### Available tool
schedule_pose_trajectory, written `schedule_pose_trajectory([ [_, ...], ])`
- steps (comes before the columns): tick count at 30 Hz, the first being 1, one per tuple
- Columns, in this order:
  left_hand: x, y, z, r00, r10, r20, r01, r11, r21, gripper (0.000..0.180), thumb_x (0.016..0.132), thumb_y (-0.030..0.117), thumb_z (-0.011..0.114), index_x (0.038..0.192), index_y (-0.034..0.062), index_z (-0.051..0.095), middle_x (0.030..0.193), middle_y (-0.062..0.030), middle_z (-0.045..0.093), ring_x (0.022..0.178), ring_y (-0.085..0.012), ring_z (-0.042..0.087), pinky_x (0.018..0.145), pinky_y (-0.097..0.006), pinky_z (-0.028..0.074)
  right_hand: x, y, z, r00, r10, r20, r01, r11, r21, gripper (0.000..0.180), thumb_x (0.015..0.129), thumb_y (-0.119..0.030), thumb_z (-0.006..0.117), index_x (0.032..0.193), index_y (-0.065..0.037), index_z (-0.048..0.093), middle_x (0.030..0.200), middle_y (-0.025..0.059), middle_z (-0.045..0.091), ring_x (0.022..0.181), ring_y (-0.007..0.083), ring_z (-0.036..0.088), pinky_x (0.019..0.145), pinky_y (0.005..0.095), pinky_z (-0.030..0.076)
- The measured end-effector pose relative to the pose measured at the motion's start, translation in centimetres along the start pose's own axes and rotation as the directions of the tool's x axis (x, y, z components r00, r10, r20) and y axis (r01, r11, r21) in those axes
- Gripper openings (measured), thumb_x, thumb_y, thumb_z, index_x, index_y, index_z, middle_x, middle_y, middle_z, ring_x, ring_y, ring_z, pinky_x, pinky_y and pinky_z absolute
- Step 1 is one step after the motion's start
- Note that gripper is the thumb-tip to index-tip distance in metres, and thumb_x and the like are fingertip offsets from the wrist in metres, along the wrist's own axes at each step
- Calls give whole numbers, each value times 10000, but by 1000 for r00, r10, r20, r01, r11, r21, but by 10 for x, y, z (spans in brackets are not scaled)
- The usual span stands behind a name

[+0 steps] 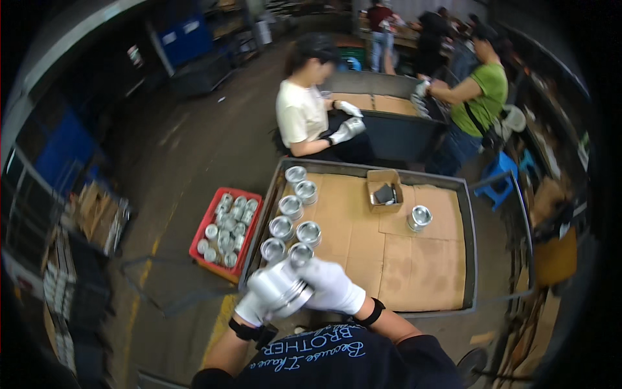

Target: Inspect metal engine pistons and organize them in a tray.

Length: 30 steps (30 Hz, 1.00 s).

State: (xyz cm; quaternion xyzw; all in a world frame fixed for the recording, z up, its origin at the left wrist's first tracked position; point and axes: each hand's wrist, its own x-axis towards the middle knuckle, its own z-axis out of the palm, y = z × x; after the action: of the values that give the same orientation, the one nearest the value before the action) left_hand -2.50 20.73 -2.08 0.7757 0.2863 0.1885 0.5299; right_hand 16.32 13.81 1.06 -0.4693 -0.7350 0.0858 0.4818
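In front of my chest I hold a silvery metal piston (277,287), tilted, with grooves round its lower right end. My left hand (251,309), in a white glove, grips it from the left and below; much of that hand is hidden behind it. Against its right side my gloved right hand (334,288) is closed, slightly blurred. Just beyond stand several more pistons (308,234) in uneven rows along the left side of a cardboard-lined metal cart (471,259). One separate piston (420,218) stands on the right part of the cardboard.
A small cardboard box (387,208) with dark pieces sits at the cart's far side. Left of the cart, a red crate (217,268) holds several metal parts. Across from me a person in a pale shirt (303,113) handles a part; another in green (483,97) works beside a second cart.
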Motion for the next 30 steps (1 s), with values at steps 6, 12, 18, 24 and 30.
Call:
schedule_pose_trajectory([
  [6, 10, -84, 41, 878, -371, 302, 470, 545, -695, 276, 952, 275, 515, 1131, 66, 526, 903, -34, 589, 779, -136, 582, 664, -257, 501, -11, 69, -64, 940, 118, 320, -250, 877, 411, 549, 735, -239, 776, 1221, -80, 575, 991, 110, 606, 896, 230, 620, 812, 315, 510],
  [12, 34, -51, 48, 737, -311, 600, 604, -96, -791, 631, 919, 554, 426, 1148, -28, 509, 627, -61, 502, 428, -150, 423, 369, -268, 311, -95, 301, -64, 681, 733, 1, -684, 636, -357, 363, 751, -256, 688, 1045, -49, 640, 988, 184, 664, 921, 337, 647, 813, 415, 527],
  [18, 98, 2, 35, 588, 66, 806, 698, -544, -465, 363, 858, 430, 524, 946, 82, 579, 711, -54, 606, 586, -210, 578, 466, -294, 434, -131, 454, -29, 690, 723, -29, -384, 332, -862, 165, 813, -126, 568, 928, -70, 672, 888, 109, 692, 850, 252, 661, 978, 435, 394],
  [24, 79, -42, 44, 746, -89, 660, 591, -370, -717, 475, 888, 479, 475, 1045, 35, 538, 675, -65, 564, 541, -201, 533, 449, -300, 407, -147, 434, 2, 752, 649, 110, -147, 328, -933, 167, 753, -78, 636, 593, -127, 628, 606, 69, 639, 585, 228, 610, 692, 418, 406],
  [30, 49, -90, 62, 780, -214, 588, 546, -225, -807, 590, 918, 528, 425, 1144, -12, 497, 639, -76, 523, 496, -192, 488, 432, -305, 380, -202, 361, 0, 643, 626, 441, 62, 531, -845, 194, 706, -227, 732, 593, -123, 614, 578, 68, 610, 559, 245, 613, 583, 471, 409],
])
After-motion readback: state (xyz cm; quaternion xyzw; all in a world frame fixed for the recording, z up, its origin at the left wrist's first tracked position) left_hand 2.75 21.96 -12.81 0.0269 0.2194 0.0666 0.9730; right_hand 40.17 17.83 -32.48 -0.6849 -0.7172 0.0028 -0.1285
